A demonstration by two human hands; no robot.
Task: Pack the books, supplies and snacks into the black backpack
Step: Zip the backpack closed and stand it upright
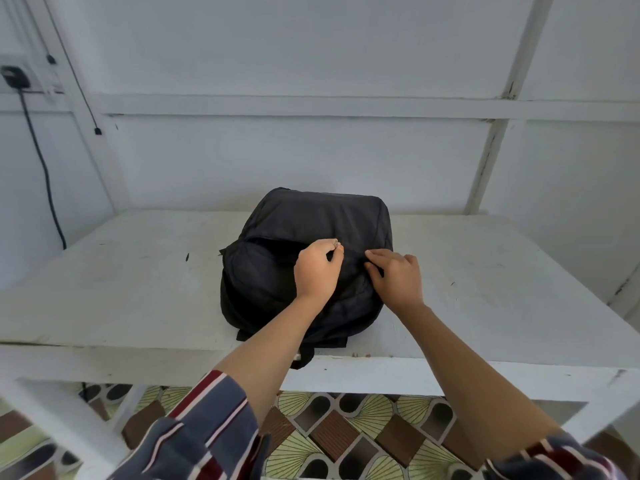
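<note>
The black backpack (311,216) is lying mid-frame on the white table (138,271). Its pocket is gaping, with the contents hidden. The left hand (317,268) is pinching the zip pull (335,242), and the right hand (398,277) is gripping the fabric just beside it with curled fingers.

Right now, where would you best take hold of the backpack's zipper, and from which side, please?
Pinch the small metal zipper pull from the near side, as the left hand does; it stands proud of the black backpack, while the right hand holds the fabric beside it.
</note>
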